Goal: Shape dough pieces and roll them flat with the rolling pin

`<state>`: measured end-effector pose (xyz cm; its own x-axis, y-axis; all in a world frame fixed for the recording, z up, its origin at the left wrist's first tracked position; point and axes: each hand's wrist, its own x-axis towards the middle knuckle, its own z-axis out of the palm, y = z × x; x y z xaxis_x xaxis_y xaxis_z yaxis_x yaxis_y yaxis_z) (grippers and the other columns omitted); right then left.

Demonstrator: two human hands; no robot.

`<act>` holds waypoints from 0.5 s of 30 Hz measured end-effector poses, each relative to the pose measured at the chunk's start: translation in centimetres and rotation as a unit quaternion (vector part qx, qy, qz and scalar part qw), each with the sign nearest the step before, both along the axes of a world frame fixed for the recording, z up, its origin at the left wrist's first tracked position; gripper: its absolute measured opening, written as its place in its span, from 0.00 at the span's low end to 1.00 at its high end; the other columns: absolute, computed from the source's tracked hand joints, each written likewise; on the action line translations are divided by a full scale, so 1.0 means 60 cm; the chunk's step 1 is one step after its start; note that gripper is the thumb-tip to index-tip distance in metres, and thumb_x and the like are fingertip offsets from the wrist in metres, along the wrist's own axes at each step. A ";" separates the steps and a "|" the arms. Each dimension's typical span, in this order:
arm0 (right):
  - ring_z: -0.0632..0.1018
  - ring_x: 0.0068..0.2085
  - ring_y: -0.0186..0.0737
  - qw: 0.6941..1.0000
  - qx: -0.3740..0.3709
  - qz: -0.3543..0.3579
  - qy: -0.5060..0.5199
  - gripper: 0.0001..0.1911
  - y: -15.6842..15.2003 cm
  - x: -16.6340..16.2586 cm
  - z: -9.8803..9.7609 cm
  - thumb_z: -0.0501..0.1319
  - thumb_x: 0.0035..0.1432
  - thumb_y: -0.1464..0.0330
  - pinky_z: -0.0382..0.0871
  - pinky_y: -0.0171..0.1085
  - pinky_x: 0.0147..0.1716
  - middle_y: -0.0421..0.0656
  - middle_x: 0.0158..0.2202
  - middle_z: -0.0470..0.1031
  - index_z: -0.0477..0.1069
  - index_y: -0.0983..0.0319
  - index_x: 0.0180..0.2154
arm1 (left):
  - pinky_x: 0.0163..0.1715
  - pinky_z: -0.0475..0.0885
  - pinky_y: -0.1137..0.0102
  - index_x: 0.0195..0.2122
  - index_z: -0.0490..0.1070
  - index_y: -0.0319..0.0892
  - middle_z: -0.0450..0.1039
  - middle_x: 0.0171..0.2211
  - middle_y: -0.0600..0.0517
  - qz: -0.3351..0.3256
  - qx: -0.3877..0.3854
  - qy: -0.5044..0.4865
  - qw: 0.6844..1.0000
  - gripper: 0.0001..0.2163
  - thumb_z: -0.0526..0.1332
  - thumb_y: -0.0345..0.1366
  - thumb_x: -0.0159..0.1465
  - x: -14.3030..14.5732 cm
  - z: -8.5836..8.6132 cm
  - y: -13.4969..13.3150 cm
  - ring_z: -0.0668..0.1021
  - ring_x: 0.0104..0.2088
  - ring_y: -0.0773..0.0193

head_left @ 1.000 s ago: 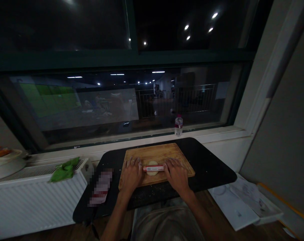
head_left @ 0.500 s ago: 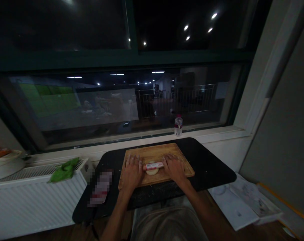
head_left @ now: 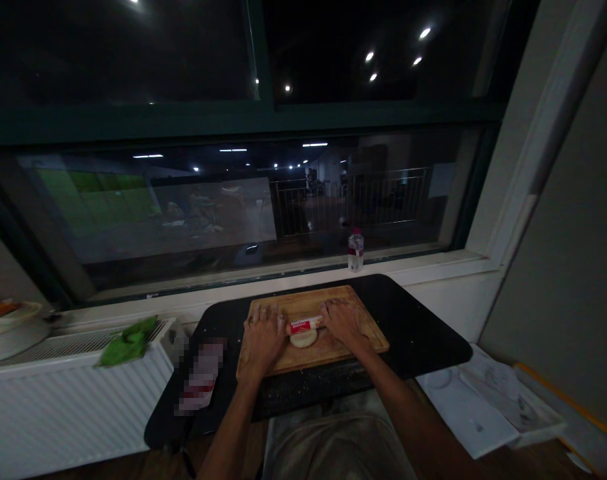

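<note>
Covering with left hand [head_left: 265, 335] and right hand [head_left: 343, 321] the ends of a roller [head_left: 305, 325] over dough [head_left: 303, 341] on a board [head_left: 306, 299]; cannot tell grip: clenched or loose.

one cam, worn on the head, looks forward and down from above the wearer's lap [head_left: 333, 443]. left hand [head_left: 265, 333] and right hand [head_left: 342, 321] sit close, low centre, forearms [head_left: 389, 395] running in from the bottom edge over table [head_left: 413, 333] and cutting board [head_left: 328, 297]. window [head_left: 208, 220] stands farther off, roughly facing the lens (slightly tilted in frame), taking the top half. view is wide: radiator [head_left: 73, 407] at left, wall [head_left: 568, 267] at right
</note>
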<state>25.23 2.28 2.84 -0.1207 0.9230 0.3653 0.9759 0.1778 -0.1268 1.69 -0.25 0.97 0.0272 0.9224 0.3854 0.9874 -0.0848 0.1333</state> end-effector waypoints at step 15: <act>0.85 0.56 0.53 0.998 -0.061 -0.021 -0.010 0.23 0.044 -0.013 0.025 0.53 0.77 0.64 0.74 0.41 0.54 0.56 0.53 0.87 0.86 0.64 0.51 | 0.62 0.71 0.45 0.66 0.74 0.43 0.74 0.66 0.35 0.007 -0.046 0.030 0.998 0.24 0.45 0.43 0.80 -0.004 0.009 0.017 0.71 0.67 0.40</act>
<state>24.43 4.91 4.37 -0.0864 0.9649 0.2479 0.9847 0.1205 -0.1260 1.47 0.79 1.49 0.0348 0.9542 0.2970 0.9948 -0.0616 0.0812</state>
